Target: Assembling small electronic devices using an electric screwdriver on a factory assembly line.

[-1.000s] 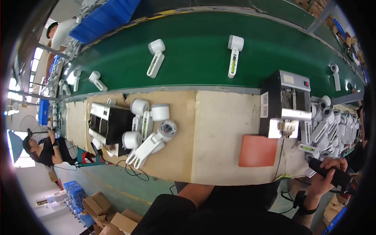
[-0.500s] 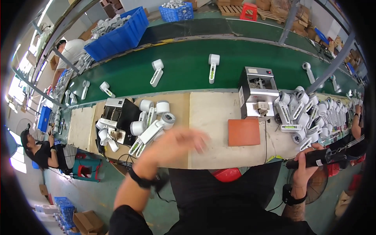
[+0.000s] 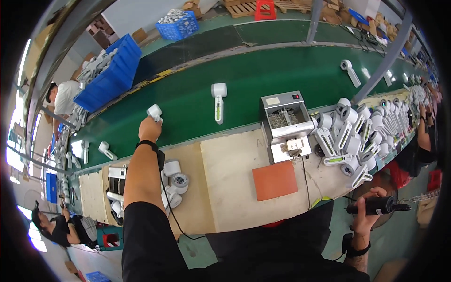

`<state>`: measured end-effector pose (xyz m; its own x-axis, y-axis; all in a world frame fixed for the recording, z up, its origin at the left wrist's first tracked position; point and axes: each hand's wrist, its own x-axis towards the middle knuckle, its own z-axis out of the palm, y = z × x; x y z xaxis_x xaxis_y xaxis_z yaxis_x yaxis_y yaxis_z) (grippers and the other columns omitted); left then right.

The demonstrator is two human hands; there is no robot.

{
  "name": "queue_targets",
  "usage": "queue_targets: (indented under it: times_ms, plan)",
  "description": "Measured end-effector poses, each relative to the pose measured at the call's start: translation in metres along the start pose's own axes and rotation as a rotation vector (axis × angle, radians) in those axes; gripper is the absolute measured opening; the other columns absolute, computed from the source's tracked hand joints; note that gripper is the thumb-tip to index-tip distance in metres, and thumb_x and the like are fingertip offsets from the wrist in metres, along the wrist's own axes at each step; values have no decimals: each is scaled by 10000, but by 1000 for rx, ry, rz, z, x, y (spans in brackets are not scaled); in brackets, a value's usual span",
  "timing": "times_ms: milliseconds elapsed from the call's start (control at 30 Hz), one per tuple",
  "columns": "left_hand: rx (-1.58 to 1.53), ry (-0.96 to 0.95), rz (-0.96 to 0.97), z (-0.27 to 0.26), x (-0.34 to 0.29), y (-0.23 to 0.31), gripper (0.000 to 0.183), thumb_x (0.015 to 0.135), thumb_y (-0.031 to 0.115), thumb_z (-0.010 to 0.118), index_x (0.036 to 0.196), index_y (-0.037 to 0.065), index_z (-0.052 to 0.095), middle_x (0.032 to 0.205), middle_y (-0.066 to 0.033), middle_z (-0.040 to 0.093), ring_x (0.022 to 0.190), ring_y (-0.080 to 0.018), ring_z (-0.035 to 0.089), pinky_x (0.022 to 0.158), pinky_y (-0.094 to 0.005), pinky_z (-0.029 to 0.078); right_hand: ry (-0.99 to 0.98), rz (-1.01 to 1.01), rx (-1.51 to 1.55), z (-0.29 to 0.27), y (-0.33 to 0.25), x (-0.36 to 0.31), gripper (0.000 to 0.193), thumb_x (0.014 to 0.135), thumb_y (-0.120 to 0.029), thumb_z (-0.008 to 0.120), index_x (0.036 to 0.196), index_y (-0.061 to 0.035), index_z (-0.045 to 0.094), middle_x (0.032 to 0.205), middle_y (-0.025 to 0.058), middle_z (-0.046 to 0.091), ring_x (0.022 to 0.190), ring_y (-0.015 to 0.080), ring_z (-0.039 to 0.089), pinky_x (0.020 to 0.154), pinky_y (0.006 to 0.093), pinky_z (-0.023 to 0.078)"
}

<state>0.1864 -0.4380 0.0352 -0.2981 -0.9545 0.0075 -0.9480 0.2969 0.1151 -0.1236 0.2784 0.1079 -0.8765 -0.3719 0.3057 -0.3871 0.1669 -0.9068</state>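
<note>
My left arm stretches over the green conveyor belt [image 3: 188, 113]. At its end, my left hand [image 3: 149, 129] is closed around the handle of a white handheld device with a round head [image 3: 154, 112]; its fingertips are partly hidden. Off the bench's right front edge, my right hand [image 3: 364, 211] wraps round a black electric screwdriver [image 3: 377, 206], which hangs from a coil spring [image 3: 425, 196]. Another white device [image 3: 218, 103] with a green strip along its handle lies on the belt, right of my left hand.
A metal screw feeder [image 3: 286, 124] stands on the bench behind an orange mat [image 3: 275, 181]. Piled white devices [image 3: 345, 134] lie to its right; several more [image 3: 176, 182] sit under my left arm. A blue crate [image 3: 108, 77] stands beyond the belt. Other people work left and right.
My left hand has moved from above the bench out to the belt and taken hold of a white device. The view has turned; my right hand still holds the screwdriver.
</note>
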Motion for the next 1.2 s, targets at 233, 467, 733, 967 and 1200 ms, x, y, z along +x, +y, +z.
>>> queue_targets:
  times_ms: [233, 467, 733, 967, 1200]
  plan:
    - [-183, 80, 126, 16, -6, 85, 393, 971, 381, 748, 1057, -2, 758, 1071, -276, 782, 1043, -460, 758, 926, -510, 599, -51, -3, -22, 8, 29, 20, 416, 974, -72, 733, 1293, -50, 468, 865, 33, 604, 788, 115, 569, 743, 266, 460]
    - [-295, 47, 222, 34, -36, 193, 440, 977, 409, 735, 1123, -6, 762, 1068, -275, 785, 1044, -456, 761, 924, -519, 602, -96, -26, 12, 7, 38, 22, 423, 967, -59, 752, 1282, -36, 471, 915, 42, 613, 803, 116, 584, 747, 272, 482]
    - [-151, -25, 67, 26, -82, 265, 611, 971, 523, 734, 1204, -42, 719, 1203, -255, 775, 1168, -423, 742, 991, -499, 594, -71, 49, 72, -27, 36, -5, 436, 949, -35, 757, 1275, -31, 467, 910, 52, 617, 796, 123, 592, 758, 274, 477]
    - [-332, 253, 411, -4, -161, 249, 514, 945, 389, 787, 1227, -32, 702, 1158, -230, 732, 1098, -438, 711, 922, -526, 586, -91, -1, 62, -50, 45, -26, 444, 939, -29, 760, 1273, -38, 467, 908, 50, 610, 785, 123, 589, 749, 286, 477]
    - [-214, 198, 468, 48, -280, 177, 586, 907, 361, 821, 1323, -21, 663, 1174, -225, 702, 1079, -442, 697, 877, -544, 574, -71, -5, 130, -29, 45, -32, 384, 935, 47, 732, 1242, -38, 517, 906, 33, 590, 793, 104, 557, 735, 260, 450]
